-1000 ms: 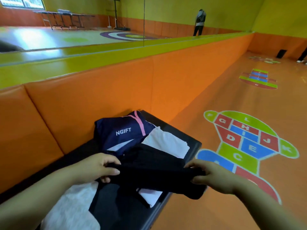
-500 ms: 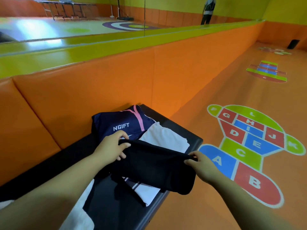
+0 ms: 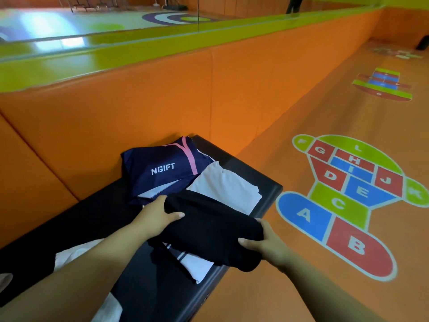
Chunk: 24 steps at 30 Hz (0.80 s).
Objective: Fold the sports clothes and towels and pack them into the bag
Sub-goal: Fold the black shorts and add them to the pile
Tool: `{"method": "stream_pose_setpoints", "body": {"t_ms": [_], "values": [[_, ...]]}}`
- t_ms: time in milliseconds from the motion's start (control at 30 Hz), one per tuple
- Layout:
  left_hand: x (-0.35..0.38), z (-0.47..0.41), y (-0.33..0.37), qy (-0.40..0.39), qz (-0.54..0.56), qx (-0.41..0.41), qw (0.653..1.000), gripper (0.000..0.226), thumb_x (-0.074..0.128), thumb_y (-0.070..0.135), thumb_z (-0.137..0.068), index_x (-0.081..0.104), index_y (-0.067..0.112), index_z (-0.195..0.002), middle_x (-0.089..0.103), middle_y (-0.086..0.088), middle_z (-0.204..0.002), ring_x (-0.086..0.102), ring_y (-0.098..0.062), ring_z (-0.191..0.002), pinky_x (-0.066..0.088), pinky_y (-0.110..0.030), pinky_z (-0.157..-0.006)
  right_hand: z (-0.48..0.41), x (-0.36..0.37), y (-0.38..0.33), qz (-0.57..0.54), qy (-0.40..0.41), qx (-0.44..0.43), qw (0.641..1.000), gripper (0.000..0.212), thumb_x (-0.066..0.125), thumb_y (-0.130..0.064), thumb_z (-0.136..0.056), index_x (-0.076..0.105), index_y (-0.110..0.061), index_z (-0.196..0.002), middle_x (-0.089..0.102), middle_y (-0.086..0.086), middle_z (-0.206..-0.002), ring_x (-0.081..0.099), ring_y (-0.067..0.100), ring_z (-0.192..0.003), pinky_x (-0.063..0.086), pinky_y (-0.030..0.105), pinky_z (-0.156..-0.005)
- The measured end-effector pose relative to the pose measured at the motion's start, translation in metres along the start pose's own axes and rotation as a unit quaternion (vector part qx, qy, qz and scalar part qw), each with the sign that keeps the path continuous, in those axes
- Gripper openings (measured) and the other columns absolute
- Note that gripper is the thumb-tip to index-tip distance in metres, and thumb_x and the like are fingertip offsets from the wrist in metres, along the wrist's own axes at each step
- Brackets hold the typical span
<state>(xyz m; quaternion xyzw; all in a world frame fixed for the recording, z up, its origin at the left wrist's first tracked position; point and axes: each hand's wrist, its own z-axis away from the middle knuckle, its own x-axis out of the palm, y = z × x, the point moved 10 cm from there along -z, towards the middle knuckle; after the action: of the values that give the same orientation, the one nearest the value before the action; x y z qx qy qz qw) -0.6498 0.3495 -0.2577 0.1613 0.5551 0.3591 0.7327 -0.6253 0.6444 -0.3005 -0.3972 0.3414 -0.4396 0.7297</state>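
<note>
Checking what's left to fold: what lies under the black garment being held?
Under the black garment a white striped cloth pokes out on the bench. How far it extends beneath is covered.

You've got bright, even indoor light, white glare on the far court floor (image 3: 58, 31), fisheye bending the edges, slightly soft detail.

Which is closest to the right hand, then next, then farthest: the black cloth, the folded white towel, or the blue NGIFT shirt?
Going from the right hand:
1. Black cloth: held in that hand, over the bench edge.
2. Folded white towel: just beyond, on the bench's far end.
3. Blue NGIFT shirt: farthest, back left against the orange wall.
</note>
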Motion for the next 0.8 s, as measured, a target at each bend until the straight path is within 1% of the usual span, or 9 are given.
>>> {"method": "stream_pose_setpoints", "body": {"t_ms": [67,167,300,400,467,567,667,733,800], "values": [[-0.001,0.000,0.003,0.018,-0.001,0.009,1.000,0.051,0.074,0.040,-0.077,0.053,0.018,-0.118,0.063,0.001,-0.113,0.058,-0.018,-0.104,0.046,-0.030,-0.089,-0.003,0.001,0.000,0.000,0.009,0.001,1.000,0.060,0.078,-0.029,-0.071,0.041,-0.023,-0.117,0.056,0.004,-0.118,0.061,0.019,-0.105,0.056,0.033,-0.082],[-0.004,0.002,0.007,0.045,0.004,0.009,0.999,0.047,0.076,0.037,-0.076,0.056,0.017,-0.114,0.064,0.001,-0.107,0.058,-0.020,-0.102,0.047,-0.032,-0.088,-0.007,0.004,0.004,-0.024,0.020,0.014,0.999,0.054,0.077,-0.024,-0.077,0.041,-0.022,-0.117,0.056,0.004,-0.117,0.062,0.021,-0.103,0.057,0.032,-0.074],[-0.008,0.005,0.011,0.071,0.011,0.012,0.997,0.049,0.079,0.035,-0.073,0.057,0.016,-0.112,0.063,0.001,-0.106,0.058,-0.021,-0.102,0.047,-0.032,-0.089,-0.009,0.007,0.009,-0.037,0.030,0.018,0.999,0.056,0.081,-0.026,-0.073,0.046,-0.019,-0.117,0.061,0.006,-0.115,0.065,0.023,-0.101,0.059,0.042,-0.078],[-0.009,0.004,0.006,0.067,0.024,-0.004,0.997,0.054,0.081,0.037,-0.069,0.057,0.015,-0.112,0.063,0.001,-0.107,0.059,-0.021,-0.102,0.047,-0.031,-0.088,-0.003,0.013,-0.002,-0.031,0.007,0.011,0.999,0.029,0.074,-0.014,-0.081,0.062,-0.012,-0.108,0.072,0.007,-0.102,0.070,0.021,-0.091,0.059,0.038,-0.077],[-0.009,0.002,0.004,0.059,0.016,-0.003,0.998,0.052,0.081,0.040,-0.068,0.061,0.015,-0.108,0.065,0.001,-0.105,0.060,-0.019,-0.098,0.050,-0.034,-0.088,0.001,0.014,-0.005,-0.016,-0.001,0.018,1.000,0.023,0.072,-0.013,-0.082,0.067,-0.011,-0.104,0.075,0.004,-0.096,0.071,0.019,-0.087,0.058,0.033,-0.073],[-0.010,0.005,0.004,0.054,0.022,0.006,0.998,0.040,0.081,0.039,-0.069,0.065,0.016,-0.097,0.067,0.002,-0.095,0.061,-0.017,-0.091,0.048,-0.030,-0.080,0.006,0.002,-0.014,-0.019,0.038,0.015,0.999,0.018,0.074,-0.010,-0.078,0.067,-0.014,-0.094,0.075,0.001,-0.086,0.072,0.016,-0.077,0.057,0.027,-0.065],[-0.012,0.008,0.003,0.055,0.055,0.024,0.997,0.031,0.082,0.033,-0.070,0.065,0.018,-0.091,0.067,0.004,-0.092,0.062,-0.015,-0.089,0.046,-0.027,-0.076,0.009,-0.011,-0.031,-0.006,0.073,-0.015,0.997,0.022,0.076,-0.006,-0.075,0.064,-0.013,-0.092,0.073,0.006,-0.088,0.071,0.018,-0.077,0.058,0.032,-0.068],[-0.013,0.011,0.004,0.057,0.078,0.039,0.995,0.024,0.082,0.027,-0.071,0.063,0.023,-0.084,0.068,0.005,-0.092,0.062,-0.014,-0.090,0.044,-0.024,-0.073,0.012,-0.018,-0.043,0.024,0.092,-0.038,0.995,0.036,0.080,-0.013,-0.069,0.059,-0.013,-0.099,0.070,0.008,-0.094,0.070,0.020,-0.081,0.059,0.037,-0.073],[-0.013,0.014,0.005,0.059,0.087,0.053,0.993,0.024,0.082,0.024,-0.071,0.063,0.024,-0.085,0.067,0.004,-0.095,0.062,-0.013,-0.090,0.043,-0.022,-0.073,0.016,-0.023,-0.057,0.074,0.112,-0.054,0.990,0.049,0.083,-0.022,-0.066,0.052,-0.017,-0.104,0.066,0.004,-0.098,0.067,0.018,-0.086,0.057,0.033,-0.071]]}}
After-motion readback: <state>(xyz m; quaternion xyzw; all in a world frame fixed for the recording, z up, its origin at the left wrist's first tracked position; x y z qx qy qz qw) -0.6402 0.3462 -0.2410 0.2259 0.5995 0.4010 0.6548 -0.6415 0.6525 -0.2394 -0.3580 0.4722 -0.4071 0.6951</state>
